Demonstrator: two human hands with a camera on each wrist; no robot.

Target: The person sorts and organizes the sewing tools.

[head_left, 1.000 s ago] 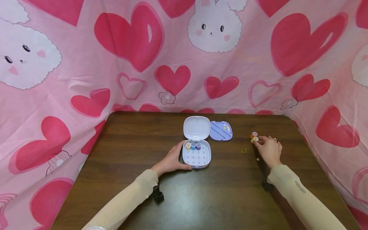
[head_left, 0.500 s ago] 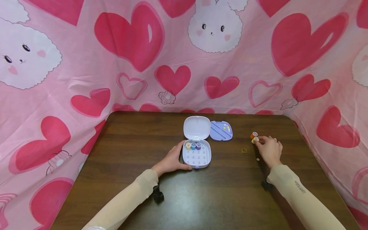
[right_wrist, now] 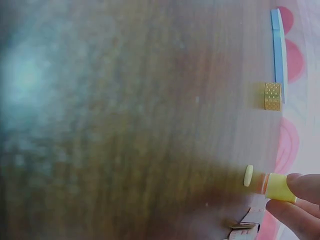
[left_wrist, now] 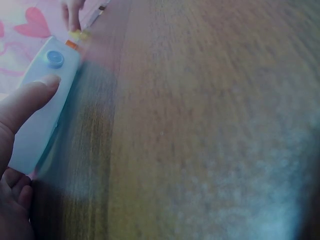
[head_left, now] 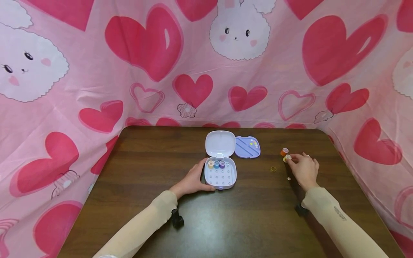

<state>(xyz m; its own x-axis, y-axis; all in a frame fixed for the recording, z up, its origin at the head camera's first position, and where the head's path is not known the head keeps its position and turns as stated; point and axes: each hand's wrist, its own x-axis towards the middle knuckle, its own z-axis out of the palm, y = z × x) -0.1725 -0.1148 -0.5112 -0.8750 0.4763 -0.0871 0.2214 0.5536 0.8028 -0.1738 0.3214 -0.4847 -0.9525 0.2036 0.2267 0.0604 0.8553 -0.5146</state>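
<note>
In the head view my left hand [head_left: 193, 180] grips the left side of an opened white sewing box [head_left: 234, 175], thumb along its front. Cream [head_left: 211, 164], blue [head_left: 217, 164] and purple [head_left: 222, 164] thread spools stand in the back row of its pegs. My right hand [head_left: 304, 170] pinches a yellow thread spool [right_wrist: 281, 188] between thumb and fingers, low over the table. Just behind it stands an orange spool [head_left: 284, 152]. A pale button [head_left: 289, 178] and a gold dimpled ring thimble [right_wrist: 272, 96] lie nearby.
A lavender tray [head_left: 246, 147] with several small buttons lies right of the box's raised lid [head_left: 221, 143]. Near the right hand, the right wrist view shows a pale strip with markings [right_wrist: 254, 215], partly cut off. A pink hearts-and-bunnies cloth [head_left: 200, 50] hangs behind the table.
My right hand has shifted slightly to the right with the yellow spool, which now stands a little apart from the orange one. My left hand keeps its grip on the box.
</note>
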